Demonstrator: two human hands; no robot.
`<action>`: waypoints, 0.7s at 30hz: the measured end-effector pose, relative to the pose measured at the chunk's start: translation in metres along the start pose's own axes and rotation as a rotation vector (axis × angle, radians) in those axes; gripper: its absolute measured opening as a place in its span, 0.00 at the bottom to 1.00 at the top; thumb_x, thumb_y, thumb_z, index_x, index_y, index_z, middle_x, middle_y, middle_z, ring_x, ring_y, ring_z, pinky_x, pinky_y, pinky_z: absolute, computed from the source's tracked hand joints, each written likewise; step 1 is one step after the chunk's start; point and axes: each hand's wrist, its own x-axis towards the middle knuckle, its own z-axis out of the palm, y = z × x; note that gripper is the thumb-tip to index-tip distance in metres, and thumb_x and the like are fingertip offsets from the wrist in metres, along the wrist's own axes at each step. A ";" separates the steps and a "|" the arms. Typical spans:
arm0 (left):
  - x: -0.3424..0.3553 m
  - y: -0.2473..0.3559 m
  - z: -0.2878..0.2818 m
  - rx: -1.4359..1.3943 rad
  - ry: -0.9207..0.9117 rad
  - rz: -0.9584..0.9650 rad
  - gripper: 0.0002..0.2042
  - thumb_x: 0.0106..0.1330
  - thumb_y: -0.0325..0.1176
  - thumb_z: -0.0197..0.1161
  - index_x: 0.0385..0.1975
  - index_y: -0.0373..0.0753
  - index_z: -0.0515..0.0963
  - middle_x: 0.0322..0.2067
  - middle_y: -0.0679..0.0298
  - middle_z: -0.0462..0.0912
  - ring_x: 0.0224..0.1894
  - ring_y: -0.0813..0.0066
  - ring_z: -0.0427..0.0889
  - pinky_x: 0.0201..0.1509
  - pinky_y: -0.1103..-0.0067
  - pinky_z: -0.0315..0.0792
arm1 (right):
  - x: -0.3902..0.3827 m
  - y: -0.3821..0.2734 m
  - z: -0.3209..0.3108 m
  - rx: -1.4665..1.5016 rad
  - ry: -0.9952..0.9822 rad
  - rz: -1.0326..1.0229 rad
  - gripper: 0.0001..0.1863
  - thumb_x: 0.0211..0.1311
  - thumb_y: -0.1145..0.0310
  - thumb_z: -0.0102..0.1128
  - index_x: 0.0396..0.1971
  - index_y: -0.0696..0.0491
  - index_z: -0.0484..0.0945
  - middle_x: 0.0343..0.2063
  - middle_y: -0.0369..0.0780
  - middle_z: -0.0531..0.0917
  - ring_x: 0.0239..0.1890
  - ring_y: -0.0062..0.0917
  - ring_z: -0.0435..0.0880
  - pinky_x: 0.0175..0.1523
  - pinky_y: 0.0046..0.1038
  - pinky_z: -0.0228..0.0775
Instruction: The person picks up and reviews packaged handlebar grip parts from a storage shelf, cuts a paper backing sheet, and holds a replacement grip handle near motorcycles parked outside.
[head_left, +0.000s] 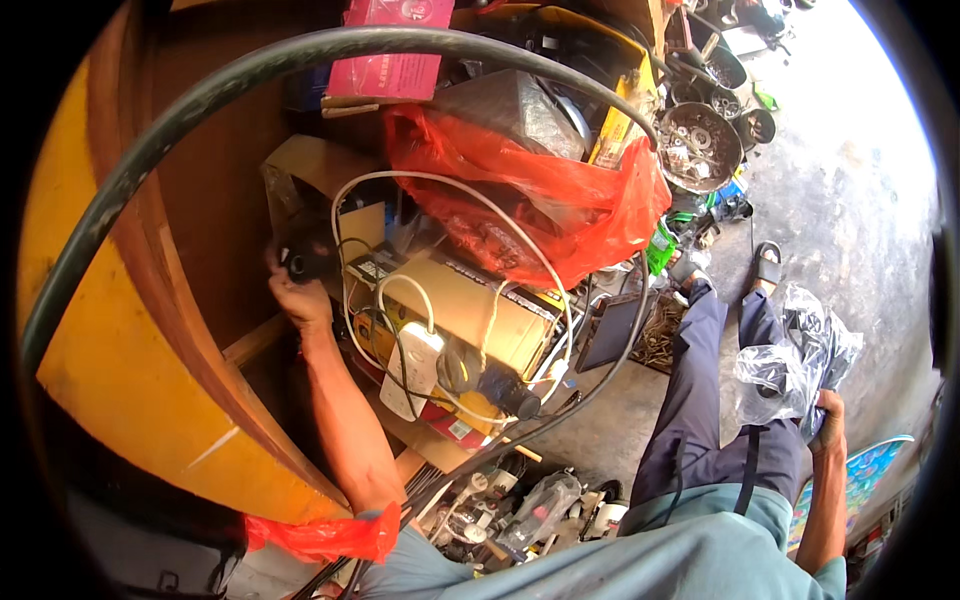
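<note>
At the far left, beside the inner wall of a wooden cabinet, my left hand [297,298] is closed on a black object with a round end [298,262]. Shadow hides its exact kind. My right hand [830,418], low on the right by my thigh, grips a crumpled clear plastic bag [775,378]. Something dark shows through the plastic, but I cannot make out what. To the right of my left forearm, a white power strip [412,365] with a looped white cord leans on a brown cardboard box [490,310].
A thick black hose [300,50] arches across the upper left. A red plastic bag [530,200] and a pink box [390,50] lie on the pile. Round pans of small metal parts [700,145] stand on the concrete floor [850,180]. Loose cables and hardware lie near my legs.
</note>
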 end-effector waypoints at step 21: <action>-0.096 0.003 0.055 0.656 -0.316 -0.005 0.30 0.56 0.18 0.57 0.63 0.32 0.65 0.52 0.56 0.77 0.55 0.67 0.77 0.61 0.74 0.70 | 0.010 0.008 -0.025 0.003 0.001 0.001 0.17 0.51 0.66 0.58 0.34 0.66 0.80 0.26 0.44 0.84 0.22 0.29 0.84 0.29 0.29 0.79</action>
